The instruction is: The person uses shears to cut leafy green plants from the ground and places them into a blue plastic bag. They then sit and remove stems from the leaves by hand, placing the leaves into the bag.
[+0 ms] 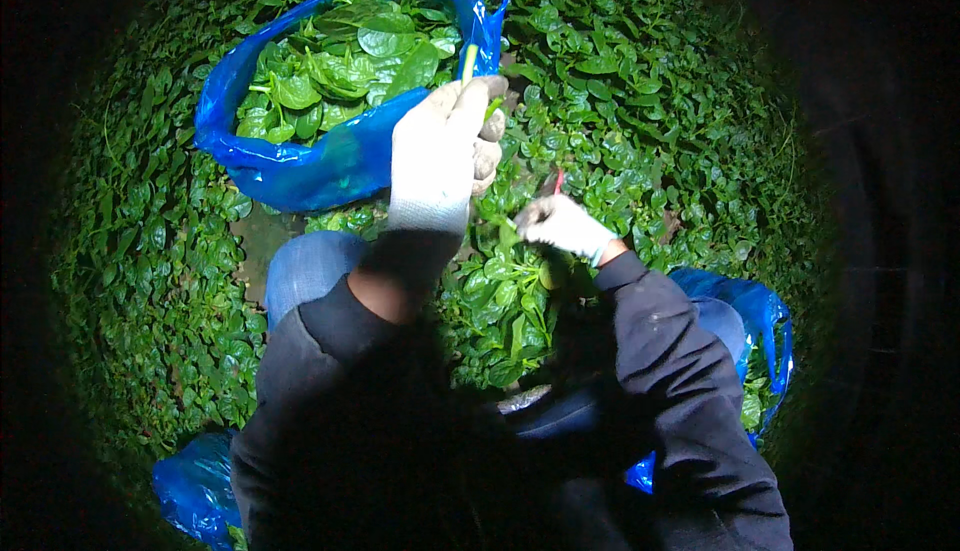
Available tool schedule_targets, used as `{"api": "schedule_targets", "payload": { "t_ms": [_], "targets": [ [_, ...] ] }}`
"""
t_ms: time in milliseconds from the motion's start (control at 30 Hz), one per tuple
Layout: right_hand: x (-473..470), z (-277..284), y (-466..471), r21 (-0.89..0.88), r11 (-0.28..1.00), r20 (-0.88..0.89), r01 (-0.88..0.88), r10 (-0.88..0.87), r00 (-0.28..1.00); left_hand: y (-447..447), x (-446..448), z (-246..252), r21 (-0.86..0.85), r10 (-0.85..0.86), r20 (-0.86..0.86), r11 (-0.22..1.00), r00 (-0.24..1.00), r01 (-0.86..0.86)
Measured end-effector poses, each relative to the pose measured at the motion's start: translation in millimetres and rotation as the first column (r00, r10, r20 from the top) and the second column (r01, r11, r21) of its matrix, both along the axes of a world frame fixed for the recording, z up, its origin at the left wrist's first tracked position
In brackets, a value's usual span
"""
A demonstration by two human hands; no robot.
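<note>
My left hand [446, 146], in a white knit glove, is raised beside the right rim of a blue plastic bag [300, 176] full of picked leafy greens [337, 63]. Between its thumb and fingers is a pale green stem [469, 63]. Lower and to the right, my gloved right hand [566, 224] is closed around a small red-handled tool [559, 182]; only a bit of red shows above the fingers, and the rest is hidden. A green stem or leaf lies at its fingertips, over the low leafy plants [510, 288].
Dense leafy plants [615, 85] surround me on the ground. More blue bags stand by my right knee [765, 318] and at the lower left [195, 487]. A patch of bare soil [262, 239] shows beside my left knee. Darkness covers the picture's edges.
</note>
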State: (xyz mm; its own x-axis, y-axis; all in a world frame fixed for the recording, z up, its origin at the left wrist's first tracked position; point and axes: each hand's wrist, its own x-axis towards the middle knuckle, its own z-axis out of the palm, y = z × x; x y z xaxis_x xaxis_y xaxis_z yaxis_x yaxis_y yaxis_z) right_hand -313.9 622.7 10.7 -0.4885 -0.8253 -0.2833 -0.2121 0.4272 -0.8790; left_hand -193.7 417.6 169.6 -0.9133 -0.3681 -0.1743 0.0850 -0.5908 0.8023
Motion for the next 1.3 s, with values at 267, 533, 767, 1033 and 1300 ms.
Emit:
{"api": "schedule_targets", "payload": {
  "t_ms": [267, 533, 767, 1033, 1300],
  "targets": [
    [-18, 143, -28, -0.173, 0.969, -0.198, 0.177, -0.210, 0.958, -13, -3, -18, 0.066, 0.347, 0.158, 0.930, 0.925, -0.360],
    [-17, 178, -22, -0.268, 0.912, -0.149, 0.310, -0.357, 0.922, -17, 1, -15, 0.140, 0.321, 0.114, 0.932, 0.940, -0.335],
    [-23, 174, -18, -0.332, 0.874, -0.148, 0.354, -0.419, 0.896, -13, -3, -11, 0.194, 0.285, 0.078, 0.936, 0.955, -0.295],
    [-15, 180, -17, -0.266, 0.907, -0.300, 0.326, -0.399, 0.866, -11, 2, 1, -0.027, 0.191, -0.042, 0.981, 0.981, -0.192],
    [6, 201, -19, -0.233, 0.950, -0.514, 0.209, -0.303, 0.802, -4, 4, -4, -0.433, 0.083, -0.006, 0.898, 0.997, -0.077]
  ]
}}
